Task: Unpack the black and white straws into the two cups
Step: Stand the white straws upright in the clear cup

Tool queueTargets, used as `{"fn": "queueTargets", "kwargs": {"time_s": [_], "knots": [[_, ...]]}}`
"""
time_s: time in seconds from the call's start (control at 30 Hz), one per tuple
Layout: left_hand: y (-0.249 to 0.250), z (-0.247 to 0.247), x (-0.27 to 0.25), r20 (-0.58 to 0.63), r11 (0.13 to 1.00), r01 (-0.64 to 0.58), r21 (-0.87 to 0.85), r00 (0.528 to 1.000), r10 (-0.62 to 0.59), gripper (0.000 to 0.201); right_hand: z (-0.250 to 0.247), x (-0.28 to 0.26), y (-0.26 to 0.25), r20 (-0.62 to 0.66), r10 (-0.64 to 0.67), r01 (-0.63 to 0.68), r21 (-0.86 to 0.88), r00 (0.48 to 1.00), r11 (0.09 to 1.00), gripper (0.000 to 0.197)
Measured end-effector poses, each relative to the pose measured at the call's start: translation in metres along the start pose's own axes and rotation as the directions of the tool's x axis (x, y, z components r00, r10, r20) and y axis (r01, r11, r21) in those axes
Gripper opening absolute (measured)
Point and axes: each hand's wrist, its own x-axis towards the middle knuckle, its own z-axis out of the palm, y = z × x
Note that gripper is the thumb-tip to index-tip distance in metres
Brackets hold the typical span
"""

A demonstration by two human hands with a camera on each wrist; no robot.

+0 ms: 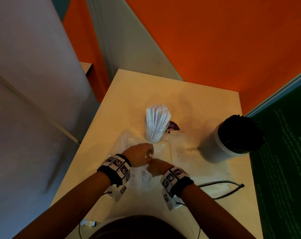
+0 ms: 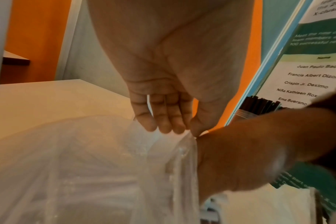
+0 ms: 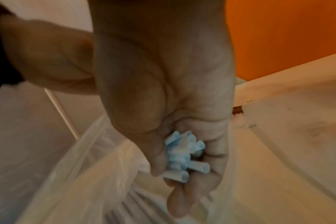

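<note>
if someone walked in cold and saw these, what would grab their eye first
Probably the two hands meeting at the near edge of the table: the right hand grips a bunch of white straws inside a clear plastic bag whose edge the left hand pinches. Behind them, a clear cup of white straws stands mid-table, and a cup of black straws stands at the right edge.

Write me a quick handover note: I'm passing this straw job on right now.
Right hand: inside the plastic bag, gripping a bunch of white straws.
Left hand: pinching the bag's rim to hold it open.
Clear cup: mid-table, already packed with white straws.
Grey cup: at the right, full of black straws.
Done: black straws look unpacked; most white ones too.
Left: lift this bunch into the clear cup and check the bag for more.
</note>
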Motion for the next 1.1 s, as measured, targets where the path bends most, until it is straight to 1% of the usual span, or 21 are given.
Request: {"fn": "queueTargets", "kwargs": {"time_s": [0.03, 0.1, 0.17, 0.23, 0.33, 0.4, 0.5, 0.57, 0.63, 0.67, 0.73, 0.77, 0.8, 0.83, 0.87, 0.9, 0.93, 0.97, 1.0, 1.03, 1.1], "knots": [[0.002, 0.001, 0.0, -0.04, 1.0, -0.025, 0.0, 0.999, 0.025, 0.021, -0.005, -0.003, 0.003, 0.009, 0.005, -0.004, -0.013, 1.0, 1.0, 0.034], [0.007, 0.003, -0.001, -0.117, 0.993, -0.111, 0.043, 0.986, 0.115, 0.028, -0.018, -0.01, 0.006, 0.087, 0.041, -0.037, -0.054, 0.995, 0.998, 0.029], [0.014, 0.005, -0.003, -0.152, 0.976, -0.197, 0.091, 0.966, 0.209, 0.032, -0.032, -0.02, 0.013, 0.112, 0.1, -0.098, -0.018, 0.989, 0.995, 0.012], [0.019, 0.01, -0.004, -0.16, 0.957, -0.26, 0.126, 0.947, 0.279, 0.038, -0.047, -0.034, 0.019, 0.076, 0.114, -0.112, -0.04, 0.991, 0.993, 0.02], [0.028, 0.019, 0.0, -0.148, 0.954, -0.269, 0.131, 0.946, 0.287, 0.056, -0.071, -0.064, 0.024, 0.08, 0.14, -0.132, -0.09, 0.987, 0.987, 0.03], [0.036, 0.023, 0.004, -0.125, 0.958, -0.252, 0.137, 0.955, 0.27, 0.07, -0.084, -0.084, 0.023, 0.075, 0.14, -0.128, -0.146, 0.987, 0.981, 0.03], [0.051, 0.027, 0.013, -0.095, 0.953, -0.256, 0.16, 0.957, 0.273, 0.085, -0.097, -0.107, 0.021, 0.052, 0.14, -0.131, -0.154, 0.989, 0.979, 0.029], [0.06, 0.029, 0.018, -0.08, 0.966, -0.237, 0.102, 0.966, 0.246, 0.083, -0.098, -0.118, 0.02, 0.043, 0.135, -0.129, -0.122, 0.99, 0.984, 0.026], [0.069, 0.03, 0.023, -0.04, 0.984, -0.18, 0.012, 0.983, 0.181, 0.071, -0.099, -0.127, 0.02, -0.023, 0.108, -0.109, -0.057, 0.994, 0.992, 0.015], [0.072, 0.03, 0.025, -0.029, 0.988, -0.155, -0.008, 0.988, 0.155, 0.062, -0.099, -0.131, 0.022, -0.057, 0.09, -0.093, -0.042, 0.994, 0.995, 0.015], [0.076, 0.03, 0.028, -0.047, 0.985, -0.171, -0.02, 0.984, 0.17, 0.038, -0.102, -0.14, 0.023, -0.077, 0.079, -0.081, -0.028, 0.994, 0.996, 0.021], [0.078, 0.029, 0.029, -0.057, 0.98, -0.197, -0.035, 0.979, 0.194, 0.029, -0.105, -0.143, 0.024, -0.121, 0.049, -0.054, -0.041, 0.991, 0.998, 0.033], [0.079, 0.028, 0.03, -0.064, 0.978, -0.202, -0.062, 0.978, 0.198, 0.027, -0.109, -0.146, 0.024, -0.209, -0.002, -0.012, -0.064, 0.978, 0.998, 0.042], [0.08, 0.028, 0.03, -0.073, 0.977, -0.19, -0.099, 0.98, 0.183, 0.028, -0.112, -0.15, 0.025, -0.336, -0.054, 0.04, -0.049, 0.94, 0.998, 0.046], [0.08, 0.027, 0.029, -0.082, 0.977, -0.171, -0.125, 0.983, 0.161, 0.028, -0.113, -0.154, 0.026, -0.48, -0.086, 0.105, 0.013, 0.873, 0.994, 0.046], [0.081, 0.027, 0.029, -0.096, 0.976, -0.171, -0.138, 0.983, 0.159, 0.026, -0.114, -0.156, 0.028, -0.629, -0.096, 0.187, 0.079, 0.771, 0.979, 0.044], [0.082, 0.027, 0.028, -0.11, 0.972, -0.182, -0.147, 0.98, 0.167, 0.023, -0.113, -0.156, 0.03, -0.755, -0.097, 0.275, 0.114, 0.648, 0.955, 0.042], [0.083, 0.027, 0.028, -0.128, 0.964, -0.21, -0.161, 0.973, 0.19, 0.021, -0.109, -0.155, 0.03, -0.825, -0.089, 0.338, 0.128, 0.558, 0.932, 0.042], [0.086, 0.027, 0.027, -0.153, 0.956, -0.235, -0.175, 0.966, 0.209, 0.02, -0.105, -0.154, 0.028, -0.848, -0.099, 0.369, 0.119, 0.521, 0.922, 0.043], [0.09, 0.027, 0.026, -0.181, 0.948, -0.257, -0.188, 0.958, 0.223, 0.022, -0.101, -0.152, 0.026, -0.834, -0.121, 0.369, 0.104, 0.538, 0.924, 0.046], [0.096, 0.026, 0.027, -0.199, 0.946, -0.253, -0.202, 0.957, 0.213, 0.026, -0.092, -0.146, 0.02, -0.777, -0.174, 0.346, 0.06, 0.605, 0.936, 0.053]]}}
